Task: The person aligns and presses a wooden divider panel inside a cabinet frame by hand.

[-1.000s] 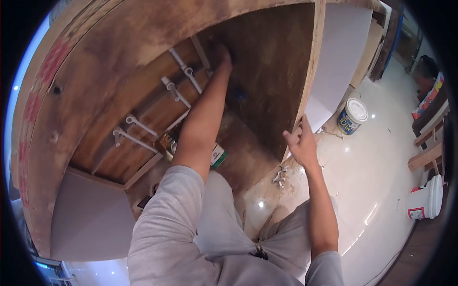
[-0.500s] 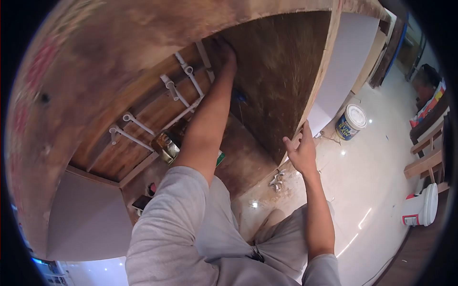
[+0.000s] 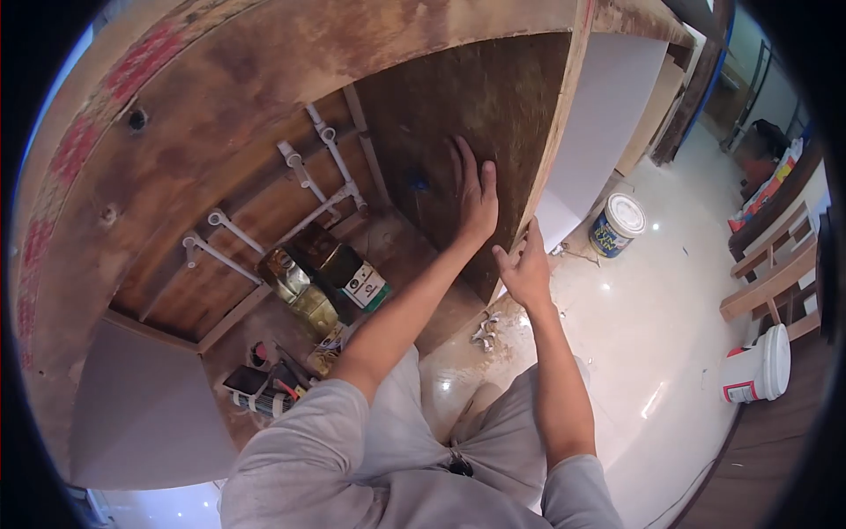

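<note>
A wooden panel (image 3: 480,97) is forming the upright right side of a cabinet (image 3: 238,79), and both hands are working at it. The left hand (image 3: 478,201) is reaching inside with its fingers spread, lying against or very near the panel's inner face; contact is hard to tell. The right hand (image 3: 527,271) is straddling the panel's front edge, close to its bottom corner, with thumb and fingers parted; whether it is pinching the wood I cannot tell. On the cabinet floor (image 3: 410,242), a gold tin (image 3: 295,291) and a tin with a white and green label (image 3: 359,280) are sitting side by side toward the back edge, while a cluster of tools (image 3: 286,383) is lying near the left edge. White pipes (image 3: 310,172) are running along the back wall. Outside, past the panel's bottom corner, a paint tub (image 3: 617,227) is standing on the shiny floor (image 3: 652,326), and a white bucket (image 3: 760,366) is resting farther right.
</note>
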{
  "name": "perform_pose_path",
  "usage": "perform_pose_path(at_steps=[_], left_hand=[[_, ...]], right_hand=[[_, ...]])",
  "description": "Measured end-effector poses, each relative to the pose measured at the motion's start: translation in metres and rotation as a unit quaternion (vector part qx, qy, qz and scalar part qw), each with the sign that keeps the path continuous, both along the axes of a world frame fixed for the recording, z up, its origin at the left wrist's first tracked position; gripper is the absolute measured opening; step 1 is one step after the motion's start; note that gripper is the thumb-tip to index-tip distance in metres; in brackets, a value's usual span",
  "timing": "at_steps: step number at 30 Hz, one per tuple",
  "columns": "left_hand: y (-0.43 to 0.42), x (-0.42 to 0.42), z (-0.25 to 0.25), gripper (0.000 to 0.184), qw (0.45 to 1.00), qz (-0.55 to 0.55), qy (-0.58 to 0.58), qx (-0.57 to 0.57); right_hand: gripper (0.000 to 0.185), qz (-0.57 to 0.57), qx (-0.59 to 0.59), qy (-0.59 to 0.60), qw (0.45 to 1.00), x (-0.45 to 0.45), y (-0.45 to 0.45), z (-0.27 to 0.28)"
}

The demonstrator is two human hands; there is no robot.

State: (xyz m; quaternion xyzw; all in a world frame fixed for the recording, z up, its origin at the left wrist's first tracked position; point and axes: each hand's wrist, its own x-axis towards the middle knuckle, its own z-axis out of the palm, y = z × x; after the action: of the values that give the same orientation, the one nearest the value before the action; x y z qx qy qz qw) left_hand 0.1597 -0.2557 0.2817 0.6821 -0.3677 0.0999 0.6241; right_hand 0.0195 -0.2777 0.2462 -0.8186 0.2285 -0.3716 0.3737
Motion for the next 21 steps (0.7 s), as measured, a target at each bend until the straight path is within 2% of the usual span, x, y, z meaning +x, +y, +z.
perform_pose_path(at_steps=[2, 5, 11, 14, 17, 21], left_hand=[[0.004, -0.006, 0.012, 0.068, 0.999, -0.036, -0.017, -0.021], [-0.009, -0.002, 0.033, 0.068, 0.991, 0.004, -0.132, -0.024], [-0.009, 0.004, 0.028, 0.067, 0.987, -0.011, -0.150, -0.050], [0.003, 0.005, 0.034, 0.067, 0.987, -0.060, -0.134, -0.069], [0.012, 0.006, 0.069, 0.066, 0.975, -0.025, -0.207, -0.079], [-0.022, 0.012, 0.079, 0.072, 0.970, 0.003, -0.215, -0.117]], right_hand=[[0.073, 0.008, -0.002, -0.001, 1.000, 0.000, -0.003, -0.004], [0.075, 0.005, -0.017, 0.012, 1.000, 0.000, -0.006, -0.011], [0.077, 0.005, -0.021, 0.028, 0.999, 0.000, -0.005, -0.012], [0.077, 0.014, -0.019, 0.023, 0.999, 0.001, -0.006, -0.010], [0.077, 0.020, -0.002, 0.021, 1.000, 0.003, -0.006, -0.008], [0.078, 0.021, 0.012, 0.031, 0.999, 0.002, -0.001, -0.006]])
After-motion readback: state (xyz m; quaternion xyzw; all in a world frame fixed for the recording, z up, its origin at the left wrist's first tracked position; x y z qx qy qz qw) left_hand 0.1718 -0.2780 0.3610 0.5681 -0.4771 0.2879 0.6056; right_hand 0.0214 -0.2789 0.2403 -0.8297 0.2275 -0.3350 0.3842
